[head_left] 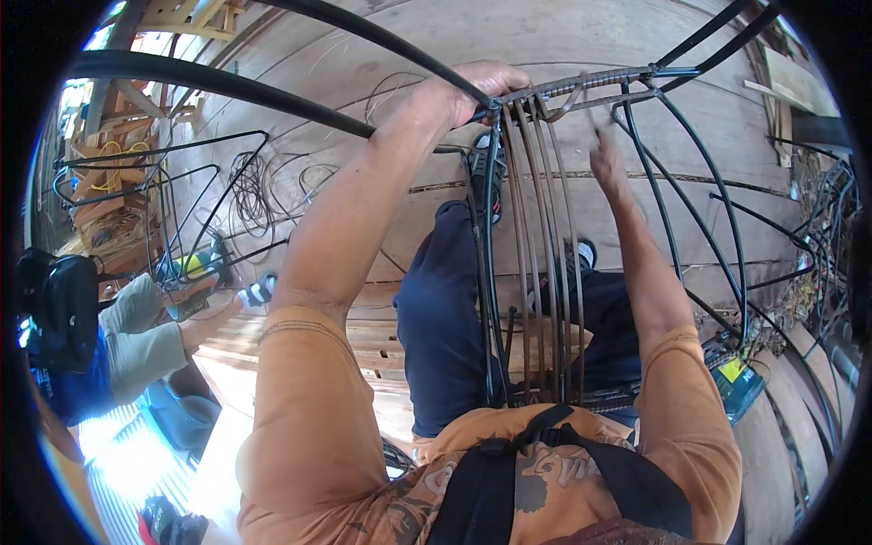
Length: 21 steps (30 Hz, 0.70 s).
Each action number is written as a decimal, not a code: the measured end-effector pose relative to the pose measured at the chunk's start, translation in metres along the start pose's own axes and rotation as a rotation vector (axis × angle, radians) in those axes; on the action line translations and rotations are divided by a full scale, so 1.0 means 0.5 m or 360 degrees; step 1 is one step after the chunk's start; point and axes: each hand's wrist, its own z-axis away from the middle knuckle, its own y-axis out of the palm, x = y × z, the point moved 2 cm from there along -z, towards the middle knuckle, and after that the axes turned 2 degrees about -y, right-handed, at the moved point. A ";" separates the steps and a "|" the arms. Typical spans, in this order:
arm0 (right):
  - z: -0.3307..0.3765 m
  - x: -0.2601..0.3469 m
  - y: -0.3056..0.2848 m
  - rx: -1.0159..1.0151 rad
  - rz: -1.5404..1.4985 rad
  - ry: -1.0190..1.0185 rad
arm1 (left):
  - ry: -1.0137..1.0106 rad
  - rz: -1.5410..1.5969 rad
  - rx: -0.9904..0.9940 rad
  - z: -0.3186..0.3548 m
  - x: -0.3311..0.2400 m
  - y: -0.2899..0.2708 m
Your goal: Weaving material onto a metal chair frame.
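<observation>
A black metal furniture frame (pixel 490 272) stands upright between my legs, its bars spreading out at the top on both sides. Several brown strands (pixel 536 245) run lengthwise from its wrapped top crossbar (pixel 618 76) down toward my lap. My left hand (pixel 465 91) closes round the top left corner, where the strands begin; part of its fingers is hidden behind the bar. Below the crossbar, right of the strands, my right hand (pixel 609 163) is closed in a fist. Something thin and blurred rises from it toward a brown loop (pixel 570 102) at the crossbar; its kind is unclear.
Another bent black metal frame (pixel 218 168) and a loose coil of strand (pixel 250 195) lie at left on the board floor (pixel 345 91). A person in grey shorts (pixel 141 327) sits at lower left. Tangled strands (pixel 822 236) and a green box (pixel 738 391) are at right.
</observation>
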 end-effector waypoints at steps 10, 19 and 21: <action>-0.199 0.242 -0.032 0.0455 -0.0886 0.0271 | 0.0078 0.0035 0.0073 -0.018 -0.011 0.015; -0.200 0.103 0.111 0.0891 -0.0882 -0.0151 | 0.0273 -0.0006 0.0099 -0.020 -0.004 0.014; -0.219 0.113 0.110 0.0806 -0.1308 -0.0178 | 0.0244 -0.0064 0.0113 -0.016 -0.011 0.029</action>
